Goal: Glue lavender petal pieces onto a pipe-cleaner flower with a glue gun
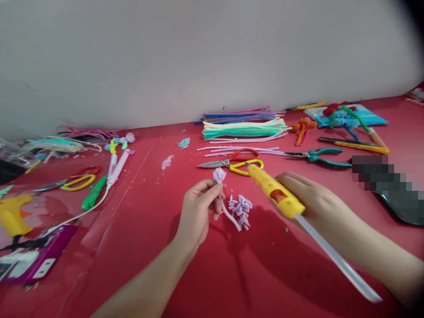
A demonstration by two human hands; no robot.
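My left hand (198, 205) pinches the stem of a small lilac pipe-cleaner flower (219, 175), whose bud points up above my fingers. My right hand (308, 194) grips a yellow hot glue gun (274, 191) with a clear glue stick (334, 258) sticking out of its back. The nozzle points left, toward the bud, a short way from it. A heap of short lilac pipe-cleaner pieces (241, 207) lies on the red table (212, 274) between my hands.
Red-and-yellow scissors (232, 162) and green pliers (318, 157) lie beyond my hands, with a bundle of coloured pipe cleaners (243, 124) behind. Left: another pair of scissors (71, 180), a green-handled tool (94, 193), a second yellow glue gun (11, 214), a purple power strip (36, 260).
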